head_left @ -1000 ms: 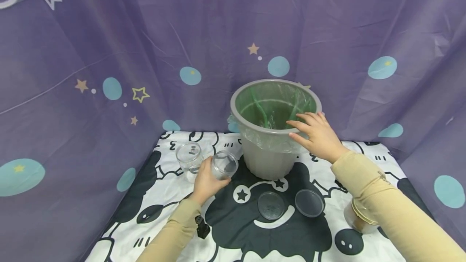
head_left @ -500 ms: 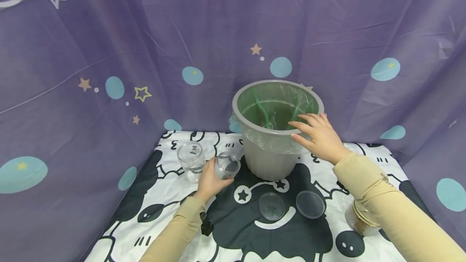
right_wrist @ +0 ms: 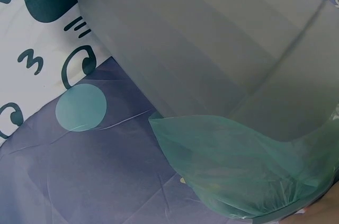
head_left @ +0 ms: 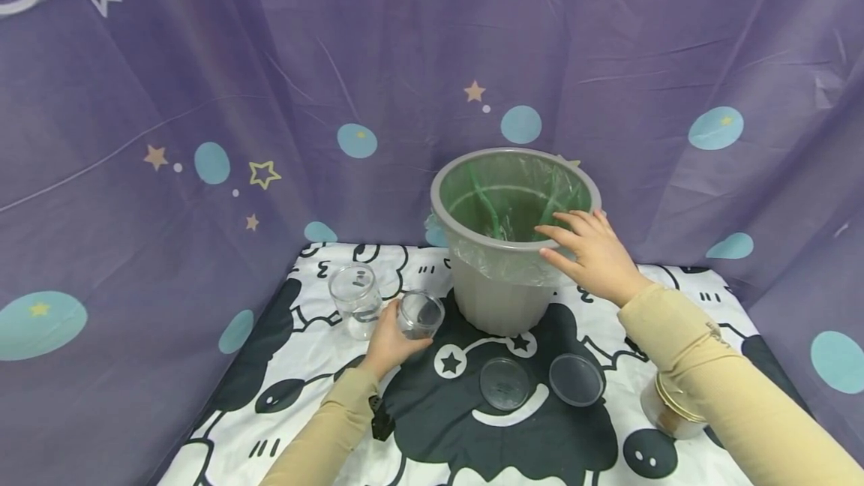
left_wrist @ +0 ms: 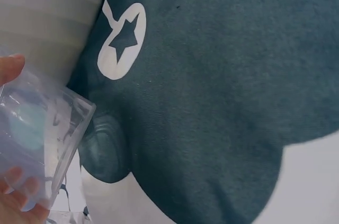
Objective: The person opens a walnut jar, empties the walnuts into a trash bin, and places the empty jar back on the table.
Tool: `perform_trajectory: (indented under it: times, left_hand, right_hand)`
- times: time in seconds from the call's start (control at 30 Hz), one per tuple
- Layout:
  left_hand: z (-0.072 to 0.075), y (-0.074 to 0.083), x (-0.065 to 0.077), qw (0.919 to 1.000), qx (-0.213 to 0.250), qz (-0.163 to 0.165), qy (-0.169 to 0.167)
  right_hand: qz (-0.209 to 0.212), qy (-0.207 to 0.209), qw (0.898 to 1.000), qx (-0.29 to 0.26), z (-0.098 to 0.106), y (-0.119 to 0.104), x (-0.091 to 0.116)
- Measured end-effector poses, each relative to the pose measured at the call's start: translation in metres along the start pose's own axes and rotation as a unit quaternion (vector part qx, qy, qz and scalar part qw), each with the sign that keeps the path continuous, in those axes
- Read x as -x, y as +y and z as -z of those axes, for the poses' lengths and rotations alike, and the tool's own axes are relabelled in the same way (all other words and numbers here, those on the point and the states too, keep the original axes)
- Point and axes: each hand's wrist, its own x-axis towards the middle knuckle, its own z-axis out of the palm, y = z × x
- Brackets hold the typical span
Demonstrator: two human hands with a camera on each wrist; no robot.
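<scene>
My left hand holds a clear plastic jar without a lid by its side, low over the cloth just left of the bin. In the left wrist view, fingers show on the clear jar wall. A second clear jar, also lidless, stands close behind that hand. My right hand is at the right front rim of a grey bin, fingers spread and extended over the rim. A thin green bag lines the bin and folds over its outside.
Two clear round lids lie on the black-and-white patterned cloth in front of the bin. A jar with a gold-coloured rim sits at the right, partly hidden by the right sleeve. A purple curtain hangs behind.
The jar in my left hand has come down slightly and stands more upright. My right hand keeps its place at the bin rim.
</scene>
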Motion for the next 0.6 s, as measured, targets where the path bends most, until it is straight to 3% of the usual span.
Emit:
perform_trajectory:
  times: [0.23, 0.4, 0.6]
  left_hand:
    - [0.0001, -0.0044, 0.0047, 0.9999, 0.008, -0.005, -0.008]
    - [0.0014, -0.0077, 0.0075, 0.9989, 0.039, 0.012, -0.023]
    - [0.0032, -0.0105, 0.0097, 0.9986, 0.040, 0.019, -0.030]
  right_hand:
    - [0.001, 0.002, 1.000, -0.002, -0.0006, 0.0001, 0.0004]
    - [0.006, 0.006, 1.000, -0.003, -0.0001, -0.0003, 0.0003]
    - [0.003, 0.005, 1.000, -0.004, 0.0007, -0.0005, 0.0004]
